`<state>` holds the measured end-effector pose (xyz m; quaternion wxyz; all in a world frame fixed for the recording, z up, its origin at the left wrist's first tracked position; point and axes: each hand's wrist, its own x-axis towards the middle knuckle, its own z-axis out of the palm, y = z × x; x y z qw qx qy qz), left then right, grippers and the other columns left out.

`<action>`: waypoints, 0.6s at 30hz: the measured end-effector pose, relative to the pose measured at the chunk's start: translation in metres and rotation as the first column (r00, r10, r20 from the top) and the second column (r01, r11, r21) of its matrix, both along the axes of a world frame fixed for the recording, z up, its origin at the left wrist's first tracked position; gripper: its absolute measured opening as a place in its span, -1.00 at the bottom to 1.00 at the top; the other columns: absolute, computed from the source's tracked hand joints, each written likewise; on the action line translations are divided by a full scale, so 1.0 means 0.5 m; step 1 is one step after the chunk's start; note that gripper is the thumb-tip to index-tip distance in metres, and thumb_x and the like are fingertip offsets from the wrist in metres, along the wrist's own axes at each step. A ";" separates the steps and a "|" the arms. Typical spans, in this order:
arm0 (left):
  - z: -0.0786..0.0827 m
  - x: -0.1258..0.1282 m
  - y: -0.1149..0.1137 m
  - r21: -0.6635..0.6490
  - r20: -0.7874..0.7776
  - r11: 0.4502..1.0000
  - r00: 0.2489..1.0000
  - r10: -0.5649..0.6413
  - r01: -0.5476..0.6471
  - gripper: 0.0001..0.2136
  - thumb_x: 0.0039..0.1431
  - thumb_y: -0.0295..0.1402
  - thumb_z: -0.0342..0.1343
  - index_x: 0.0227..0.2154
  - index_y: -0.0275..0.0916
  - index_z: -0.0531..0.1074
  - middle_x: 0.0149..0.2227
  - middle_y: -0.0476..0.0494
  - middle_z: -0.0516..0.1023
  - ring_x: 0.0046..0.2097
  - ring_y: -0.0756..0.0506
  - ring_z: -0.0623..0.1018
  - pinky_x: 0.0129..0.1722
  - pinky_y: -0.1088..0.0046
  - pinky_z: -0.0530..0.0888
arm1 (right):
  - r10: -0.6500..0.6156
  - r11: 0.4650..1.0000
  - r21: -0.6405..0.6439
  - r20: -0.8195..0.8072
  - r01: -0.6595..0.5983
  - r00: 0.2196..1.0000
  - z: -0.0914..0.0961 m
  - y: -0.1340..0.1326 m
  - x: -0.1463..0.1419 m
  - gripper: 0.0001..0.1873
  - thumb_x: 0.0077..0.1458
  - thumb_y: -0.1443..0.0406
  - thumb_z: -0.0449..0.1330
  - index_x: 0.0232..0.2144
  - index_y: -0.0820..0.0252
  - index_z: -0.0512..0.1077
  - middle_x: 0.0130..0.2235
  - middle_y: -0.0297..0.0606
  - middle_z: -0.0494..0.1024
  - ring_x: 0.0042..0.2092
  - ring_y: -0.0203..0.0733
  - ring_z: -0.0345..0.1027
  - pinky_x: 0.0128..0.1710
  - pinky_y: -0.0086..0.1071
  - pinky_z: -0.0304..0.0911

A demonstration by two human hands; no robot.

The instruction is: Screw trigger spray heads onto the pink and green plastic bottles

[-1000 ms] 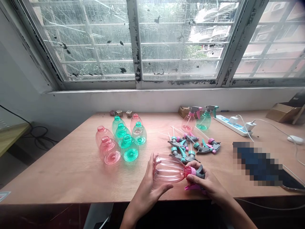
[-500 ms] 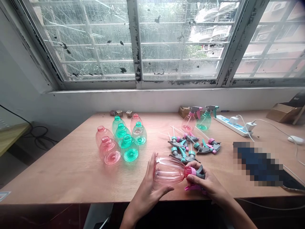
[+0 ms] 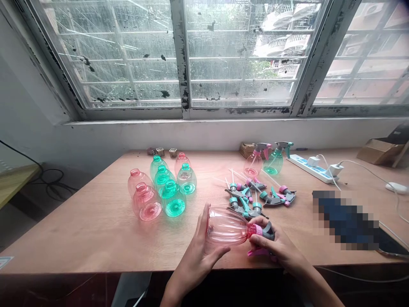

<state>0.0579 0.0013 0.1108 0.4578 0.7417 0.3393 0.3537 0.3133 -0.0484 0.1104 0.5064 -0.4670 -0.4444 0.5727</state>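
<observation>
Cupping base of pink bottle (image 3: 226,226) in left hand (image 3: 198,252). Grasping sprayer (image 3: 269,231) in right hand (image 3: 281,246), around where it meets bottle. Holding bottle sideways over near part of worktop (image 3: 96,232), just in front of loose sprayers (image 3: 273,199), right of open bottles (image 3: 175,201), well apart from power strip (image 3: 309,168).

The held pink bottle (image 3: 226,227) catches the light, clear glossy plastic with smooth ribs, and the green bottles (image 3: 173,204) gleam likewise. The spray heads (image 3: 257,207) look like duller, opaque plastic. From here, the desk (image 3: 96,238) seems smooth wood with a soft sheen; the window frame (image 3: 181,55) is rough, its paint flaking; the box (image 3: 377,151), matt cardboard.
</observation>
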 end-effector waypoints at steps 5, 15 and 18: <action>-0.001 -0.002 0.000 -0.009 -0.012 1.000 1.000 0.007 -0.007 -0.08 0.31 -0.19 0.24 0.45 0.28 -0.36 0.56 -0.03 -0.24 0.51 -0.33 0.01 0.45 -0.07 0.07 | 0.007 1.000 -0.001 -0.010 -0.007 1.000 -0.003 0.001 0.001 -0.58 0.08 0.11 0.47 -0.14 0.13 0.41 -0.33 -0.39 0.57 -0.36 -0.17 0.56 -0.28 -0.24 0.54; 0.010 -0.001 -0.003 -0.041 -0.023 0.999 1.000 0.002 -0.003 -0.11 0.31 -0.16 0.23 0.47 0.15 -0.29 0.55 -0.11 -0.22 0.51 -0.31 -0.02 0.47 -0.04 0.00 | 0.012 1.000 0.009 -0.010 -0.012 1.000 0.001 -0.002 0.000 -0.59 0.08 0.11 0.46 -0.16 0.13 0.41 -0.35 -0.39 0.57 -0.37 -0.18 0.55 -0.30 -0.27 0.54; 0.009 -0.001 -0.003 -0.036 -0.033 0.999 0.999 0.009 -0.010 -0.11 0.31 -0.15 0.23 0.47 0.13 -0.29 0.55 -0.12 -0.21 0.51 -0.31 -0.02 0.47 -0.04 -0.02 | 0.009 1.000 0.011 -0.003 -0.009 1.000 0.002 0.000 -0.001 -0.58 0.08 0.10 0.46 -0.16 0.13 0.40 -0.35 -0.39 0.57 -0.37 -0.17 0.56 -0.30 -0.25 0.55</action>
